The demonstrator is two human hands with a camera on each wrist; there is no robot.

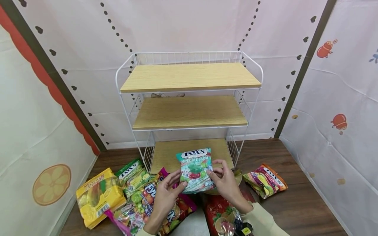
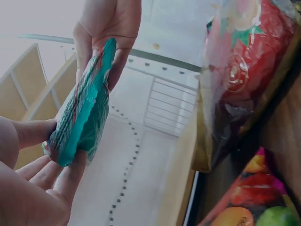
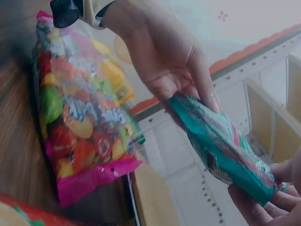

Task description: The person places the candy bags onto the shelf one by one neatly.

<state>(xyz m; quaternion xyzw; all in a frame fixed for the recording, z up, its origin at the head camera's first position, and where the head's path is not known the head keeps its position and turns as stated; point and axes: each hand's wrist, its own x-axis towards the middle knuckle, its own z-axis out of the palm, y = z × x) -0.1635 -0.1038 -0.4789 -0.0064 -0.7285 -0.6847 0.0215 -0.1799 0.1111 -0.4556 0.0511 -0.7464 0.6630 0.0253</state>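
A teal Fox's Mint Blossom candy bag [image 1: 195,171] is held up in front of the lowest shelf board. My left hand [image 1: 167,193] grips its left edge, thumb on the front face. On the opposite edge, my right hand [image 1: 226,183] pinches it between thumb and fingers. Seen edge-on in the left wrist view, the candy bag [image 2: 84,106] has a hand at each end. The right wrist view also shows the bag [image 3: 221,146] between both hands, clear of the table.
A three-tier rack [image 1: 189,113] with wooden boards stands behind. At left lie a yellow bag [image 1: 100,196], a green Fox's bag [image 1: 134,177] and a large pink-edged candy bag [image 1: 147,200]. At right are a red strawberry bag [image 1: 217,209] and a purple-red Fox's bag [image 1: 265,181].
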